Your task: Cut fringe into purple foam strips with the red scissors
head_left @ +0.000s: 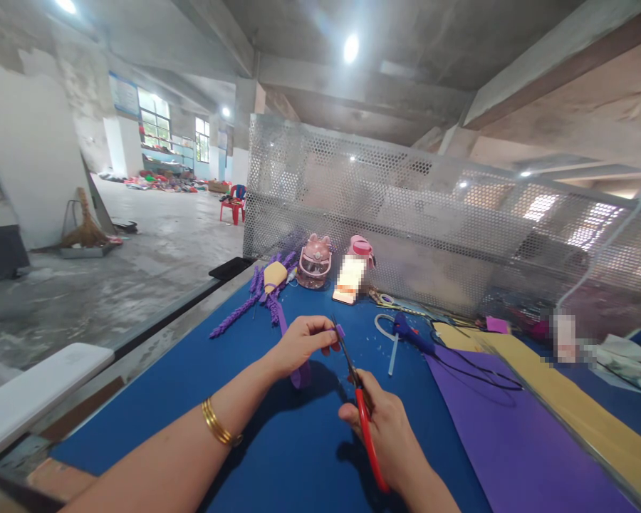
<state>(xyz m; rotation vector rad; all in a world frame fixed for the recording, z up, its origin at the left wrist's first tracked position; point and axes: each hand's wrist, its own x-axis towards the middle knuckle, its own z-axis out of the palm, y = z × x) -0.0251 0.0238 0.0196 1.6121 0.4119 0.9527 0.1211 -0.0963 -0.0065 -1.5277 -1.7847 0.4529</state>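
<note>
My left hand [307,342] pinches a purple strip [300,375] over the blue tabletop. One end of the strip shows past my fingertips, and its length loops below the hand. In my right hand [384,420] is a pair of scissors with red handles [371,445]. Its blades point up and away, right beside the strip's end at my left fingertips; whether they touch it I cannot tell. Beyond my left hand lie purple braided flower stems [240,317] with a yellow piece [274,276] on top.
A pink helmet-shaped object [315,263], a lit phone [349,279] and a pink-lidded bottle [361,246] stand at the back, before a perforated metal screen [406,206]. A blue glue gun [411,335] with its cord lies right, near purple sheets [518,420] and yellow sheets [582,406].
</note>
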